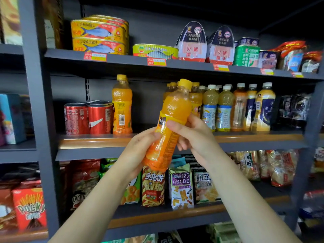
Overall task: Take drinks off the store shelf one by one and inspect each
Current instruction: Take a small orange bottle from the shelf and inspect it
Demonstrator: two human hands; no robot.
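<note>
An orange juice bottle [172,111] with a yellow cap is held tilted in front of the middle shelf [94,140]. My left hand [140,151] grips its lower half from the left. My right hand [191,135] grips its middle from the right, thumb across the label. A second orange juice bottle [122,106] stands upright on the shelf beside red cola cans [87,118]. A row of yellow and orange drink bottles [233,107] stands further right on the same shelf.
Fish tins [100,35] and canned ham [192,42] fill the top shelf. Snack bags [180,186] and a Pocky box [29,207] sit on the lower shelf. A grey upright post [40,111] divides the shelving at left.
</note>
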